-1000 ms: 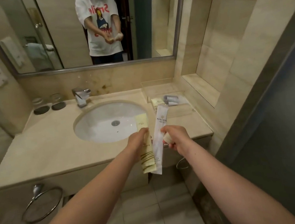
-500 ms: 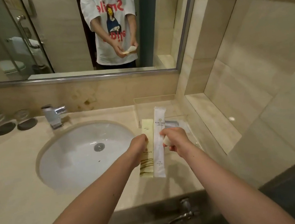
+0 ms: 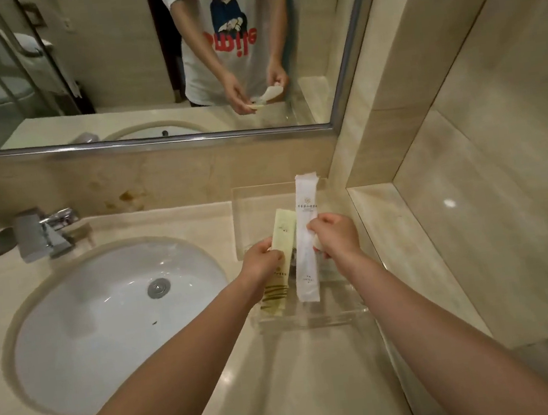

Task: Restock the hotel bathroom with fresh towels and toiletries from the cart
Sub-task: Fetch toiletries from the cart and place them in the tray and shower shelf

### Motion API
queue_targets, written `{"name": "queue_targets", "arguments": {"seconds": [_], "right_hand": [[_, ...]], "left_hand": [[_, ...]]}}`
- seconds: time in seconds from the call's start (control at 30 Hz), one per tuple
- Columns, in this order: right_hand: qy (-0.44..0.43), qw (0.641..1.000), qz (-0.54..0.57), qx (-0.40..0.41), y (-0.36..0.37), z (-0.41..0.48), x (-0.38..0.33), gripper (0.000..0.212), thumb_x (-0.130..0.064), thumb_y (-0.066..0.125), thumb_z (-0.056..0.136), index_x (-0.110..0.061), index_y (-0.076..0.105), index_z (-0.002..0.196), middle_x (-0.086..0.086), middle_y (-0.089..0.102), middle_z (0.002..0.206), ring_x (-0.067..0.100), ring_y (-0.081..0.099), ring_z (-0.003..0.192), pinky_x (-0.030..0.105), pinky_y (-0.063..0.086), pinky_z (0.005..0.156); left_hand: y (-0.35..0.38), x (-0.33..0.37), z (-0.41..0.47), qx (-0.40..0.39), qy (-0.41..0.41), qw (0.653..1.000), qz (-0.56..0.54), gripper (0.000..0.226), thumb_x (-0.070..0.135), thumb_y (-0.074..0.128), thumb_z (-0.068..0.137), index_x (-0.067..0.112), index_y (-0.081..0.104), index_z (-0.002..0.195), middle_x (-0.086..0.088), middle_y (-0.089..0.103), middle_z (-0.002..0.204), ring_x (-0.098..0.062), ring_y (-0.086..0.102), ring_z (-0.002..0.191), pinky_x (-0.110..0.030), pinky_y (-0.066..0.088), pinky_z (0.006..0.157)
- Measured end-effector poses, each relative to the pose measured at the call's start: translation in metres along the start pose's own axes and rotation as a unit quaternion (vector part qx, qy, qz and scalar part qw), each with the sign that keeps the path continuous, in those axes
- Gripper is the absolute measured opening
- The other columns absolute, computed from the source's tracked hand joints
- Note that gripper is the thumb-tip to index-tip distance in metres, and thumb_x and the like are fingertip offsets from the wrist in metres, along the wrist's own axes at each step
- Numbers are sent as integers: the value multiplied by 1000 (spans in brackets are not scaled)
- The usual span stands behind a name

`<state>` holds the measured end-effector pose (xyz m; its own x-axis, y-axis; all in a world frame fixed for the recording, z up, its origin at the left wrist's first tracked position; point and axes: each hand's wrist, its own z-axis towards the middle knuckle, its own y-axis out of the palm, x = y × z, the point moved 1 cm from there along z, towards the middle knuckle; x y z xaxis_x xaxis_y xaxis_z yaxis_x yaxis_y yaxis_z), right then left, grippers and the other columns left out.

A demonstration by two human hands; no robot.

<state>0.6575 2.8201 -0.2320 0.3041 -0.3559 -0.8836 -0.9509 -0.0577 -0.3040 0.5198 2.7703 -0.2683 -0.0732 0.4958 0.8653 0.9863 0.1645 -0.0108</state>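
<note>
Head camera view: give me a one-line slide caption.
Left hand holds a yellow packet, right hand a white packet, above the clear tray beside the sink.

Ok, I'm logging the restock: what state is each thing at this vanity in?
Left hand, grips the yellow packet.
Right hand, pinches the white packet.
Yellow packet, held over the clear tray, not set down.
White packet, held over the tray, not set down.
Clear tray, contents mostly hidden by the packets.
Faucet, no water running.
Sink, no standing water.
</note>
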Motion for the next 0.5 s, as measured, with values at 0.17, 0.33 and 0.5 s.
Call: {"name": "queue_targets", "arguments": {"seconds": [0.17,0.33,0.5], "right_hand": [[-47,998,-9,51,-11,20,-10,13,-18,60,84,-22,69,75,-11,67,72,14,61,63,26,45,54],[-46,998,-17,37,-11,34,-9,16,-17,62,84,-24,68,72,-15,65,69,12,58,62,27,48,55],[-13,998,-55,4,-10,38,7,11,-18,61,85,-23,71,84,-16,68,82,11,62,67,23,43,50]], "left_hand": [[12,-6,32,-30,4,997,77,46,-3,50,86,17,66,125,-6,71,105,-28,70,89,-43,59,82],[24,-22,49,-128,-20,967,218,38,-4,58,84,13,70,116,1,66,104,-17,62,90,-26,50,78],[39,-32,63,-216,-24,900,379,21,2,62,84,21,70,79,6,63,77,-11,56,72,-26,55,75]]}}
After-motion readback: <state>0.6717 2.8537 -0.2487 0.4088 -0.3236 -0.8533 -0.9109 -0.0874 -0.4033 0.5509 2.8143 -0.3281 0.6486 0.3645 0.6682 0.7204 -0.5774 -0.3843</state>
